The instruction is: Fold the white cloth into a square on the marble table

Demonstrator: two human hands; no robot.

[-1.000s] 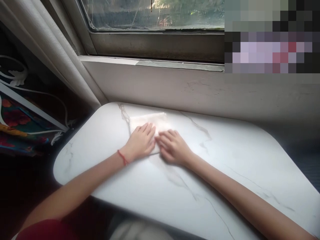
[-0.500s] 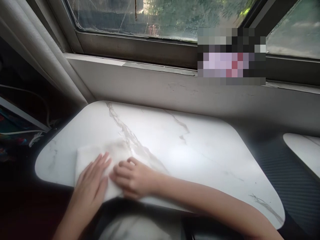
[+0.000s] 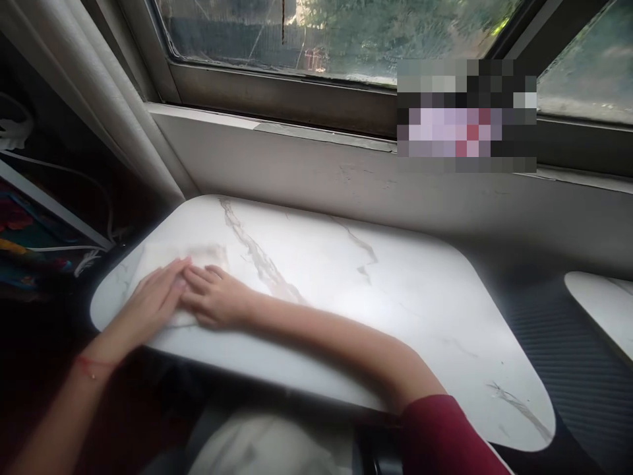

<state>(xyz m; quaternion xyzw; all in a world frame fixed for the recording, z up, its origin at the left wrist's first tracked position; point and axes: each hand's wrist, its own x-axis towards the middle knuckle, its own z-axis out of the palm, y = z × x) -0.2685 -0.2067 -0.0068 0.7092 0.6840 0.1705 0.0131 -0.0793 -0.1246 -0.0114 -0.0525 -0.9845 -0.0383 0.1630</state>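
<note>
A thin white cloth (image 3: 205,254) lies spread on the left part of a white marble-patterned tabletop (image 3: 395,316). My left hand (image 3: 155,297) rests flat on it, fingers stretched out and together, with a thin red string around the wrist. Beside it, my right hand (image 3: 212,295) also presses down on the cloth with its fingers slightly bent and apart. Its fingertips meet the fingers of the left hand. Both hands cover much of the cloth's middle.
A window frame (image 3: 277,89) and white wall (image 3: 297,161) run behind the table. A curtain (image 3: 109,99) hangs at left above cables (image 3: 64,249). A second marble-patterned top (image 3: 603,307) stands at right over a ribbed dark surface (image 3: 539,343). A blurred-out patch covers part of the sill.
Both hands have slid left and away from me across the tabletop, and the cloth has moved with them. The right hand has come up against the left, and its fingers are less curled.
</note>
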